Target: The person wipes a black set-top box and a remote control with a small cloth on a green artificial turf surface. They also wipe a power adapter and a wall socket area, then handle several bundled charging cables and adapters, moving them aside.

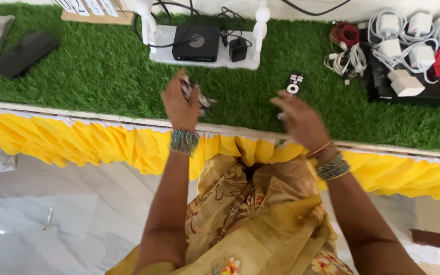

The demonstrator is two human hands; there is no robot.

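My left hand (179,104) is raised over the green turf table (103,71) and is closed around a small crumpled grey-and-white item (195,94), which is blurred. My right hand (301,119) hovers near the table's front edge with fingers spread and nothing in it. A black remote with white buttons (294,83) lies on the turf just beyond my right hand. A black set-top box (196,43) sits on a white tray (166,43) farther back, with a small black adapter (238,49) beside it.
White chargers and coiled cables (403,48) crowd the back right on a black mat. A dark flat box (24,53) lies at the back left. Two white figurines (259,23) stand by the tray. A yellow pleated skirt (77,140) hangs along the table front.
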